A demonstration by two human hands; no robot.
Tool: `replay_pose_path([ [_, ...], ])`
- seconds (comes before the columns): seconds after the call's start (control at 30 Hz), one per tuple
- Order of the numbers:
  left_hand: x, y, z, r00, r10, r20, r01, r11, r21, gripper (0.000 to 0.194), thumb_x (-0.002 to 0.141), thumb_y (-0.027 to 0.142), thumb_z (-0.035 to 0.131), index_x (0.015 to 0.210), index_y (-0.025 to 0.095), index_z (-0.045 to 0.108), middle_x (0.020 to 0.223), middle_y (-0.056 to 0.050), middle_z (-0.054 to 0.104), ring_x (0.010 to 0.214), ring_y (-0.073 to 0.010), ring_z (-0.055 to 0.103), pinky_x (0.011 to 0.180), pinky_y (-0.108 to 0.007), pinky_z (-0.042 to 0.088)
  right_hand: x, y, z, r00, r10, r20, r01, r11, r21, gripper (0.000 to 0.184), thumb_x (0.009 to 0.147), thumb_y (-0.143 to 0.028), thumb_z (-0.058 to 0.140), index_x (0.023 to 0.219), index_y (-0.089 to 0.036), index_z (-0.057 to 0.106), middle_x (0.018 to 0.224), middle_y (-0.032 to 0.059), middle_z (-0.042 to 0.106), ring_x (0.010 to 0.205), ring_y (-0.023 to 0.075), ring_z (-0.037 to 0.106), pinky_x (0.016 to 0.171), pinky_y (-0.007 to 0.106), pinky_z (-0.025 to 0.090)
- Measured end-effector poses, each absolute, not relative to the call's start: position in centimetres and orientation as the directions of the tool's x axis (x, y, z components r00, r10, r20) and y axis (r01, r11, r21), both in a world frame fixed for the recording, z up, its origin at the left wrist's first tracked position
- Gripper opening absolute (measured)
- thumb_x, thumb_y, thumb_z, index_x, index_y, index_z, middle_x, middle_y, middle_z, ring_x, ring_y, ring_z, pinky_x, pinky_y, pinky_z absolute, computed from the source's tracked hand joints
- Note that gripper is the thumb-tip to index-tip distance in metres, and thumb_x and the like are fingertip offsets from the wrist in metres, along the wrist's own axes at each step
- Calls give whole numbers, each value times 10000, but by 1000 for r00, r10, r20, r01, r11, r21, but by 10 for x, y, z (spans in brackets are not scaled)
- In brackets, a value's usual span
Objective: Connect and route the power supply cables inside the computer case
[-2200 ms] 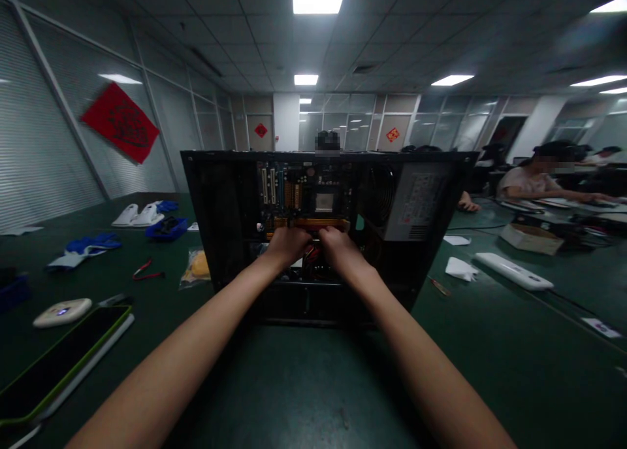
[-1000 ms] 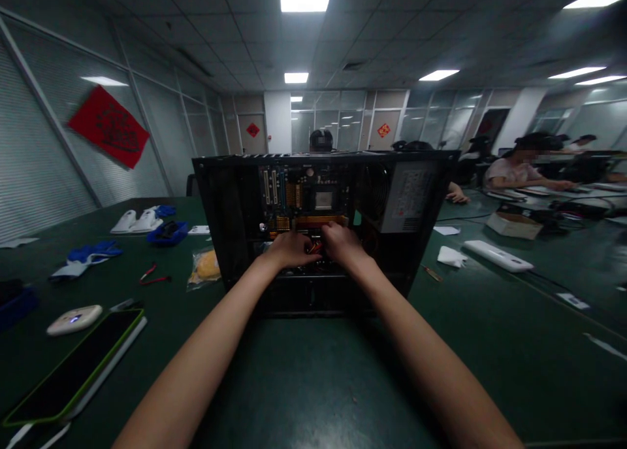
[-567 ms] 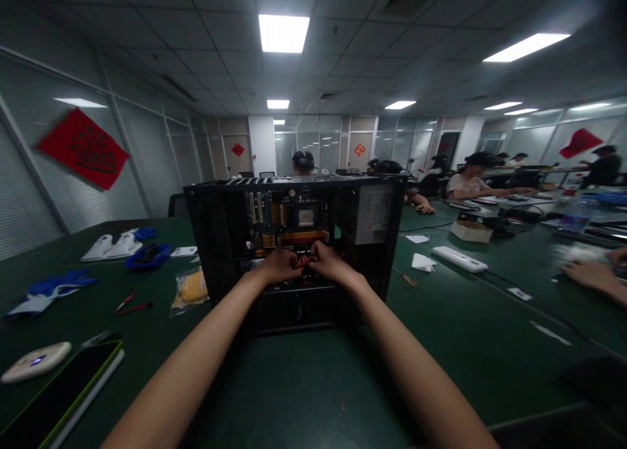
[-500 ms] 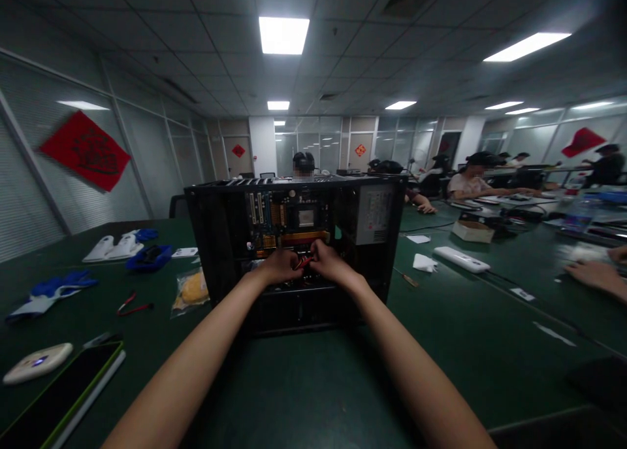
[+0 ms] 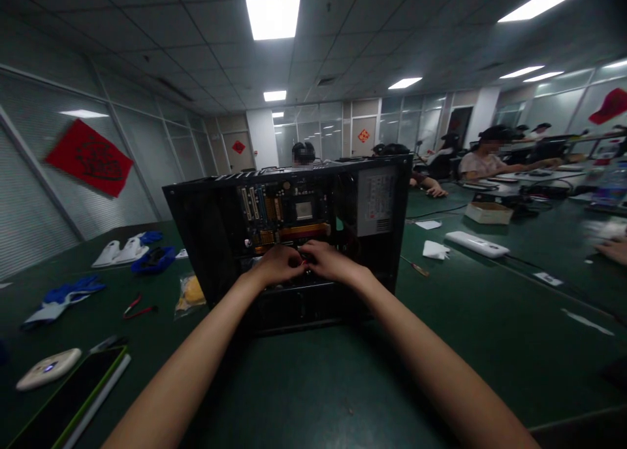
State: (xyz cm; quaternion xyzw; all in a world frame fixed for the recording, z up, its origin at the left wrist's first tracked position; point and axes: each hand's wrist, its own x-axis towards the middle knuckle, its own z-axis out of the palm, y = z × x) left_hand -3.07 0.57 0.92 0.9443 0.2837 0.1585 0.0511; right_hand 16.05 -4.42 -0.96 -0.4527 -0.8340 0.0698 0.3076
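In front of me a black computer case stands on the table with its side open. Both hands reach into its lower middle, just below the motherboard. My left hand is closed, its fingertips pinching a red cable. Pressed close against it from the other side, my right hand is closed on the same cable. Only a small red piece shows between the fingers; the cable's ends are hidden. At the case's upper right sits the power supply.
Left of the case lie gloves, a blue tray, a bagged yellow item, a red-black cable and a phone. To the right are a screwdriver, a white power strip and a cardboard box. Co-workers sit beyond.
My hands have drawn closer together, and less of the red cable shows between them. The case looks slightly more tilted as the view has shifted.
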Motion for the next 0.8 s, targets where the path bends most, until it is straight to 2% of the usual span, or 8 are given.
replay_pose_path([
  [0.1, -31, 5, 9, 783, 551, 288, 520, -835, 182, 306, 895, 403, 530, 857, 184, 741, 847, -38, 753, 788, -164, 661, 719, -250, 421, 160, -46, -7, -451, 785, 426, 692, 608, -389, 388, 846, -49, 583, 1224, -125, 627, 1187, 139, 648, 1115, 205, 592, 963, 303, 420],
  [0.2, -29, 6, 8, 790, 550, 272, 523, -835, 169, 351, 903, 419, 515, 763, 172, 721, 720, -19, 708, 678, -140, 620, 645, -240, 389, 160, -43, -9, -475, 798, 371, 696, 599, -396, 393, 816, -43, 594, 1190, -142, 659, 1195, 125, 671, 1127, 212, 600, 953, 289, 424],
  [0.33, -27, 8, 6, 795, 556, 241, 537, -831, 146, 419, 918, 416, 483, 647, 157, 668, 568, 5, 595, 555, -112, 522, 559, -241, 308, 160, -40, -11, -444, 889, 112, 776, 444, -449, 263, 827, -115, 593, 1043, -144, 739, 1011, 100, 746, 923, 216, 683, 756, 246, 468],
  [0.43, -27, 11, 5, 801, 555, 225, 542, -831, 123, 397, 912, 379, 482, 641, 150, 658, 564, 7, 568, 550, -108, 495, 550, -246, 277, 159, -41, -9, -412, 911, -18, 840, 372, -395, 247, 873, -177, 560, 1013, -127, 757, 935, 109, 760, 805, 210, 696, 657, 237, 455],
  [0.6, -27, 16, 2, 816, 546, 189, 536, -838, 102, 392, 912, 367, 484, 649, 145, 670, 565, 9, 552, 542, -104, 480, 548, -249, 258, 156, -41, -1, -418, 903, -102, 879, 374, -298, 345, 914, -293, 549, 1148, -112, 727, 1074, 150, 746, 926, 234, 708, 704, 245, 476],
  [0.73, -26, 17, 2, 817, 547, 183, 538, -837, 102, 412, 923, 384, 482, 652, 139, 673, 561, 7, 537, 539, -106, 480, 552, -249, 258, 155, -37, 2, -312, 909, -277, 941, 255, -224, 459, 910, -399, 556, 1236, -105, 691, 1211, 190, 696, 1052, 294, 685, 788, 312, 514],
  [0.8, -26, 16, 2, 817, 546, 183, 536, -837, 105, 402, 924, 380, 488, 664, 142, 680, 567, 8, 543, 544, -107, 483, 557, -246, 266, 156, -35, 1, -286, 895, -342, 949, 217, -227, 449, 900, -399, 572, 1243, -137, 693, 1231, 165, 693, 1065, 289, 682, 809, 322, 523],
])
